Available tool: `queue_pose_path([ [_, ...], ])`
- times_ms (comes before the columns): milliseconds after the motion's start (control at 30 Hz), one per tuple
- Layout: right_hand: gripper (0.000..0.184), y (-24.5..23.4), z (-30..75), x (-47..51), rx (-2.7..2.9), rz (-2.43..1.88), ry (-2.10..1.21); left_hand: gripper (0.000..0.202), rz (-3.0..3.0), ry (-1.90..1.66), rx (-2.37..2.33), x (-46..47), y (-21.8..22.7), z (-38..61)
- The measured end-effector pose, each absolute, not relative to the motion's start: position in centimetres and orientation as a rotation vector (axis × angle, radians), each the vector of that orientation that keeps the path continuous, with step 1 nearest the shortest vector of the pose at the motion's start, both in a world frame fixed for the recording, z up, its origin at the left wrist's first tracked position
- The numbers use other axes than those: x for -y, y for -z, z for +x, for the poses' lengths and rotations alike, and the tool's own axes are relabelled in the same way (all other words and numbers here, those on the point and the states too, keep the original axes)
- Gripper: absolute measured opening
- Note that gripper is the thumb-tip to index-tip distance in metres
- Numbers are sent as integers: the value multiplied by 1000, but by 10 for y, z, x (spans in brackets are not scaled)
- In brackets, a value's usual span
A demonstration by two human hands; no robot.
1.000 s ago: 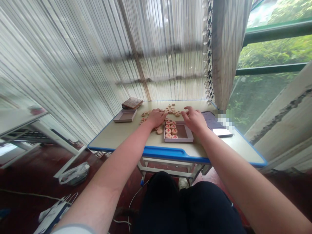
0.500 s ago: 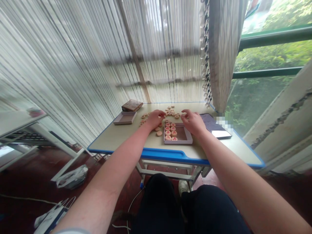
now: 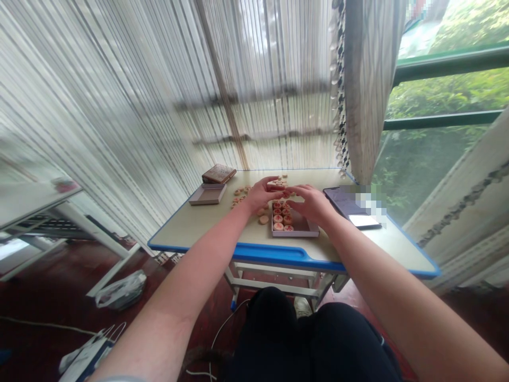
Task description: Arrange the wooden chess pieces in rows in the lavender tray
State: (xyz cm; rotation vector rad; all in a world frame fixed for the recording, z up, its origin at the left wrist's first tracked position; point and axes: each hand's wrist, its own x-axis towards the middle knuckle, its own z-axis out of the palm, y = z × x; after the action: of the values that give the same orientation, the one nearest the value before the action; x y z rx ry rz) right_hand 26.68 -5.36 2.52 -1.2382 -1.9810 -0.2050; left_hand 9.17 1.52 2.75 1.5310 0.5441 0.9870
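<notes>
My left hand point(image 3: 261, 196) reaches in over the tabletop, thumb and fingers closing toward their tips. What looks like a round wooden Chinese chess piece shows there, partly hidden by the fingers. Close beside it, my right hand point(image 3: 312, 204) hovers above the tray, thumb apart from the fingers, its fingertips meeting those of the left. Under both hands is a shallow box tray point(image 3: 296, 233), its left part filled with two columns of pieces point(image 3: 278, 218) marked in red. More loose pieces point(image 3: 264, 219) lie left of the tray and behind the hands.
A second shallow box part point(image 3: 207, 194) sits at the table's left, with a brown patterned box point(image 3: 219, 173) behind it. On the right lies a dark tablet-like device point(image 3: 350, 207). The table point(image 3: 199, 231) has a blue edge; a string curtain point(image 3: 270, 122) hangs behind.
My left hand has moved right, from the loose pieces toward the tray. My right hand has come slightly left, so the fingertips now meet. The view has shifted slightly.
</notes>
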Motion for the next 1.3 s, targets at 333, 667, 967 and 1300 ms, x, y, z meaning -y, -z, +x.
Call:
queue_pose_path([
  [333,25,-35,281,64,1978,-1570,87,30,2221,-1136,-1164,-12,-27,84],
  [667,29,-29,292,68,2185,-1633,76,25,2524,-1108,-1372,-15,-23,77],
  [967,26,-30,292,68,2170,-1640,26,25,2682,-986,-1387,-14,-22,78],
  [1300,34,-55,277,97,2192,-1419,-473,22,2683,-1015,-1409,-17,-20,77],
])
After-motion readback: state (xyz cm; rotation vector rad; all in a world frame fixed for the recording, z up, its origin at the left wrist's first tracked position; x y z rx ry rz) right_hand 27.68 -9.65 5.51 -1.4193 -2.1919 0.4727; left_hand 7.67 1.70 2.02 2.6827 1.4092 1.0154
